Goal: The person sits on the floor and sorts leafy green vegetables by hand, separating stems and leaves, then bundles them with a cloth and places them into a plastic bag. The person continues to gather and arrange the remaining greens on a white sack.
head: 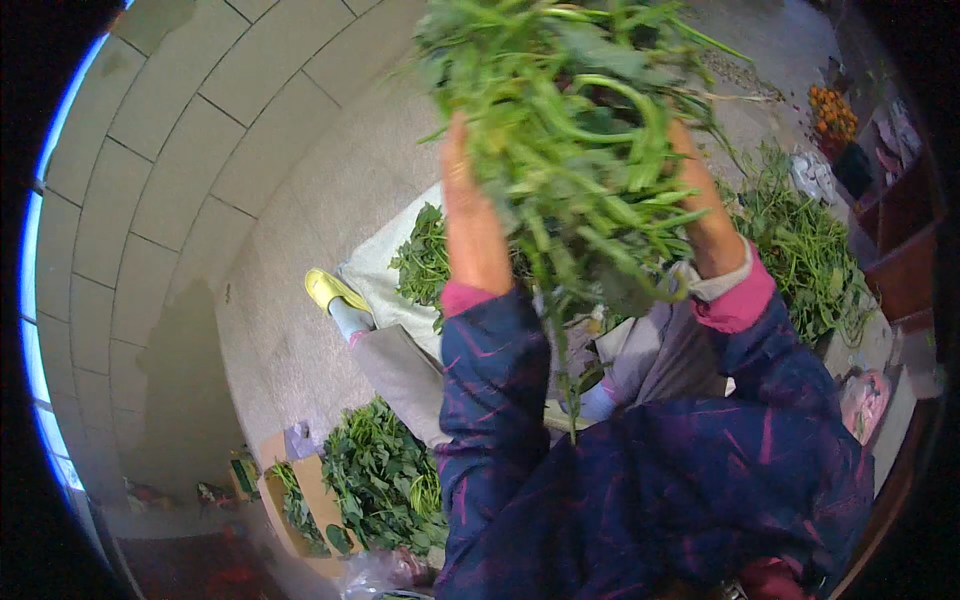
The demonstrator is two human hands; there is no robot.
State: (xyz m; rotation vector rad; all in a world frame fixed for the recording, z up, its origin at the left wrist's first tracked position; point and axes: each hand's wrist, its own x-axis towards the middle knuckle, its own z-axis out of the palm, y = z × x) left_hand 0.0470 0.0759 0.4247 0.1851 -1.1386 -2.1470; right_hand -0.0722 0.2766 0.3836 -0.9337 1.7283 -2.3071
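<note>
A large, loose bundle of leafy green stems (570, 150) is raised in front of me, partly blurred. My left hand (474, 202) presses against its left side, and my right hand (705, 206) supports it from the right. Most of my fingers are hidden among the leaves. Several long stems dangle from the bundle over my lap. Below and left of it, a smaller heap of greens (421, 255) lies on a pale sheet (382, 240) between my outstretched legs.
To the right is a big heap of greens (799, 262), with a white plastic bag (814, 178) behind it. More greens (386, 472) sit at lower left beside a cardboard box (315, 491). A yellow slipper (328, 288) covers my left foot. A tiled wall (172, 165) rises at left.
</note>
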